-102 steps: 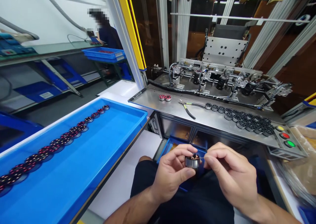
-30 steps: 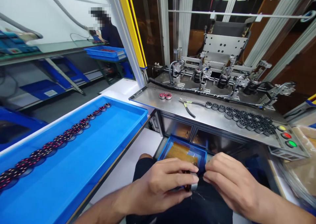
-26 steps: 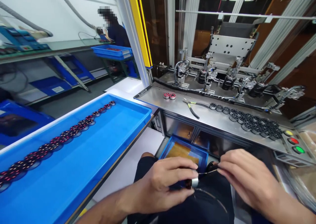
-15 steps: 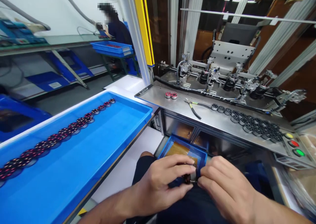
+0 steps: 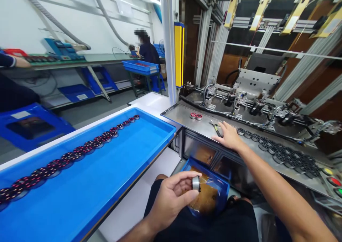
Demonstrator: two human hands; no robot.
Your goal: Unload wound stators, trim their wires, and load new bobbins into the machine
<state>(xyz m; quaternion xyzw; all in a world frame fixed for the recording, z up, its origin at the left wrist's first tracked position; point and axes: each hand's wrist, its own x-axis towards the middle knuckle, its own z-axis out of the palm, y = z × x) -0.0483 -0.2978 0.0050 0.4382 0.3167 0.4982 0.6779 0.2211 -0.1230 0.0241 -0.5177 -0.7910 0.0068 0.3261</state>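
My left hand (image 5: 173,195) pinches a small round motor stator (image 5: 196,183) with a silvery ring, held on its side above my lap. Thin wire ends (image 5: 206,181) stick out of it to the right. Stretched out to the metal worktop (image 5: 181,118), my right hand (image 5: 228,135) has its fingers spread over the wire cutters (image 5: 216,128). The cutters' jaws and part of one handle show; my hand hides the rest. Left of them stand two red-topped motor parts (image 5: 196,116). A cluster of black motor parts (image 5: 288,154) lies to the right of my hand.
A long blue tray (image 5: 128,160) at left holds a row of red-and-black motor parts (image 5: 80,151). Below the worktop sits a blue bin (image 5: 227,192). Behind are machine fixtures (image 5: 237,99) and a yellow post (image 5: 179,55). A co-worker (image 5: 148,51) sits far back; another's arm shows at left.
My right hand has left the stator and reached forward to the cutters on the worktop. My left hand keeps the stator, now turned with its wires pointing right. The view has swung left and up.
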